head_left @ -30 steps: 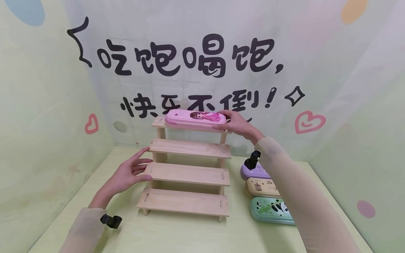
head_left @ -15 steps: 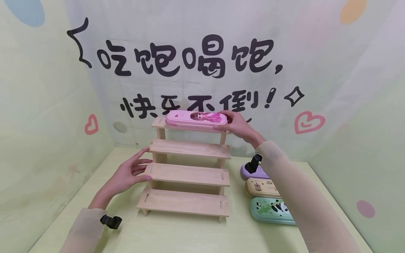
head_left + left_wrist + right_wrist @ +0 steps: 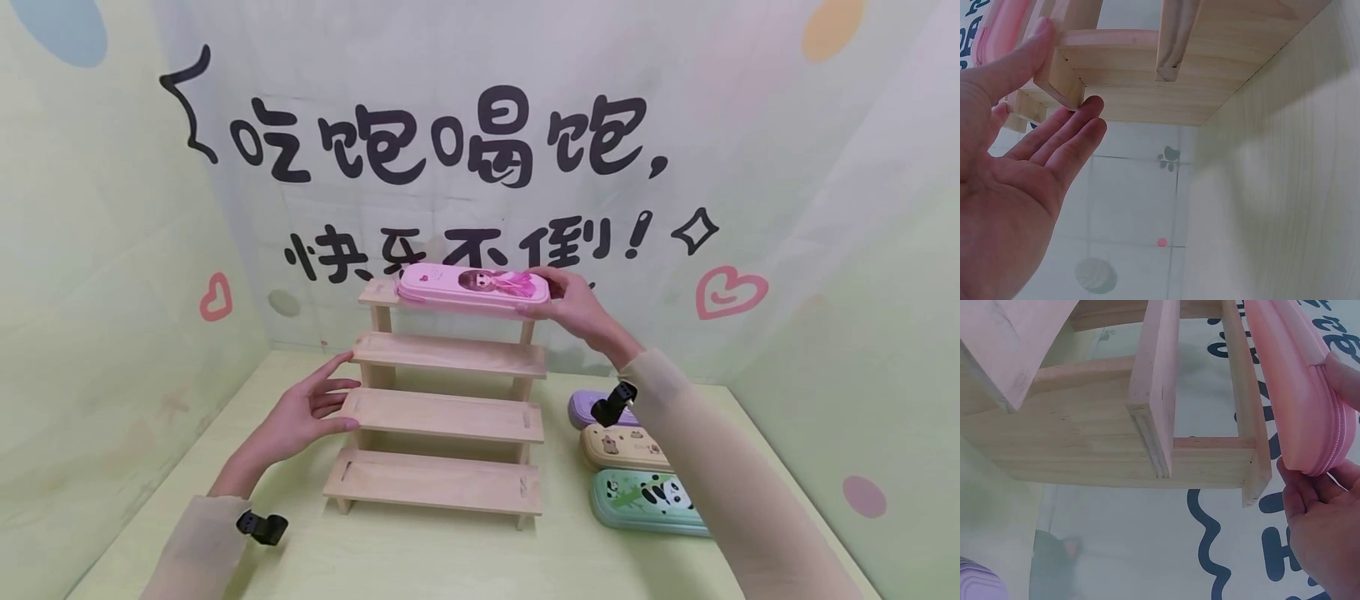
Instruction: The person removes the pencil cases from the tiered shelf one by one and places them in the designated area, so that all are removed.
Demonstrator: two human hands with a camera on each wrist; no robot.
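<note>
A pink pencil case [image 3: 442, 285] with a girl in a pink dress on its lid is over the top board of a wooden four-step rack [image 3: 442, 415]. My right hand [image 3: 573, 308] grips its right end, thumb in front and fingers behind. In the right wrist view, the zipped end of the case [image 3: 1304, 394] is slightly apart from the top board. At the rack's left side, my left hand [image 3: 300, 417] touches the ends of the middle boards with thumb and index finger. Its fingers are extended in the left wrist view, beside the wooden frame [image 3: 1063, 78].
Right of the rack, three more pencil cases lie in a row: purple [image 3: 588, 407], yellow [image 3: 622, 446] and green with a panda [image 3: 645, 500]. My right forearm partly covers them. A printed backdrop [image 3: 480, 192] stands close behind the rack on the pale table [image 3: 420, 567].
The pink pencil case has shifted slightly to the right and a little down in the head view, together with my right hand. My left hand stays on the rack's side.
</note>
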